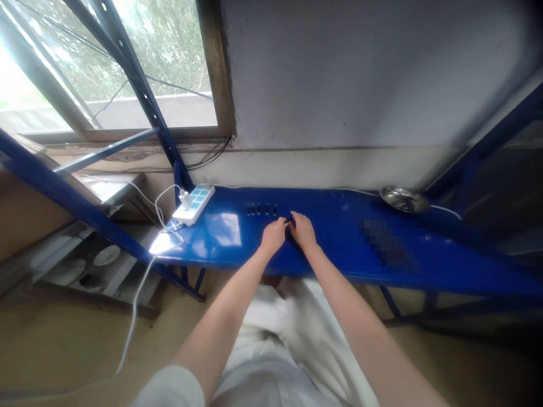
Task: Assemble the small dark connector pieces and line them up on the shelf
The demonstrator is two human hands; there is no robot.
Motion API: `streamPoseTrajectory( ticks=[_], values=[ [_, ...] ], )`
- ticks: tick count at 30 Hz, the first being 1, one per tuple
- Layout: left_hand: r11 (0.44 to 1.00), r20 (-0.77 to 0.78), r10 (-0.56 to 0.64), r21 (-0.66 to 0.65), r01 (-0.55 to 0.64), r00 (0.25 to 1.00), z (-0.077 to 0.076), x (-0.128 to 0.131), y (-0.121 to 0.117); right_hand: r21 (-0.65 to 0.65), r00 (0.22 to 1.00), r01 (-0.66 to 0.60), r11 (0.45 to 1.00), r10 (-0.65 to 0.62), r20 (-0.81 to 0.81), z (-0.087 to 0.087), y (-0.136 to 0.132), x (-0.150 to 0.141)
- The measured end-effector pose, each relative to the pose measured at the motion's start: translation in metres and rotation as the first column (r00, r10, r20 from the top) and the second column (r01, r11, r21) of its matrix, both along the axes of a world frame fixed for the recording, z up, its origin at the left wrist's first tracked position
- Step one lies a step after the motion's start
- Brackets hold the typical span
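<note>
Both hands meet over the blue tabletop, with a small dark piece (289, 220) pinched between them. Closed fingers of my left hand (274, 234) hold it from the left. My right hand (302, 230) grips it from the right, its fingers also closed. The piece is too small and too covered for me to name its kind. Just beyond my left hand, several small black pieces (258, 209) with pale ends stand in a spaced row.
A blue metal table (335, 249) runs along the wall. A white power strip (194, 204) with a plug and cable lies at its left end. A shiny metal bowl (404, 199) sits at the back right, near a blurred-out patch. Blue rack posts (144, 93) rise at left.
</note>
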State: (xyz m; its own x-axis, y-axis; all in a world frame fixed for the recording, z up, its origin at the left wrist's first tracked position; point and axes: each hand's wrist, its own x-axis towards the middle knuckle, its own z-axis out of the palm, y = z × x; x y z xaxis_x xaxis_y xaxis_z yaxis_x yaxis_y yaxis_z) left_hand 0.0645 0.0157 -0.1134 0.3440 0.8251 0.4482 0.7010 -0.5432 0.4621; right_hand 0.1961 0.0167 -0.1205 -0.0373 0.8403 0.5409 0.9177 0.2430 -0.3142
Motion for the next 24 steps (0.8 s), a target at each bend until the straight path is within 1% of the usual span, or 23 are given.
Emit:
streamPoseTrajectory(
  ticks=[2, 6, 8, 10, 12, 15, 18, 21, 24],
  values=[
    [1.000, -0.011, -0.003, -0.019, 0.003, 1.000, 0.001, 0.000, -0.001, -0.013, 1.000, 0.017, 1.000, -0.016, 0.016, 0.002, -0.001, -0.002],
    [1.000, -0.014, 0.002, -0.029, -0.002, 1.000, 0.004, 0.000, -0.002, -0.049, 0.991, 0.113, 0.992, -0.110, 0.071, 0.008, -0.005, -0.005],
    [0.999, 0.012, -0.009, -0.032, 0.010, 1.000, 0.005, 0.001, -0.003, -0.057, 0.987, 0.136, 0.989, -0.130, 0.096, 0.011, -0.006, -0.007],
    [0.999, 0.080, -0.011, -0.038, 0.014, 0.997, 0.006, 0.001, -0.004, -0.064, 0.987, 0.132, 0.989, -0.125, 0.097, 0.011, -0.006, -0.008],
    [0.999, 0.171, 0.007, -0.049, 0.001, 0.985, 0.006, 0.000, -0.004, -0.070, 0.991, 0.126, 0.989, -0.124, 0.041, 0.011, -0.003, -0.010],
    [0.996, 0.294, 0.057, -0.087, -0.033, 0.954, 0.006, -0.001, -0.004, -0.108, 0.982, 0.126, 0.986, -0.140, -0.128, 0.011, 0.008, -0.012],
    [0.991, 0.393, 0.108, -0.118, -0.067, 0.913, 0.006, -0.003, -0.002, -0.225, 0.951, 0.117, 0.967, -0.174, -0.256, 0.013, 0.026, -0.015],
    [0.989, 0.455, 0.130, -0.126, -0.080, 0.881, 0.006, -0.005, 0.000, -0.339, 0.933, 0.104, 0.935, -0.210, -0.292, 0.017, 0.043, -0.018],
    [0.988, 0.489, 0.133, -0.130, -0.079, 0.862, 0.005, -0.007, 0.001, -0.411, 0.944, 0.116, 0.904, -0.229, -0.239, 0.017, 0.055, -0.021]
  ],
)
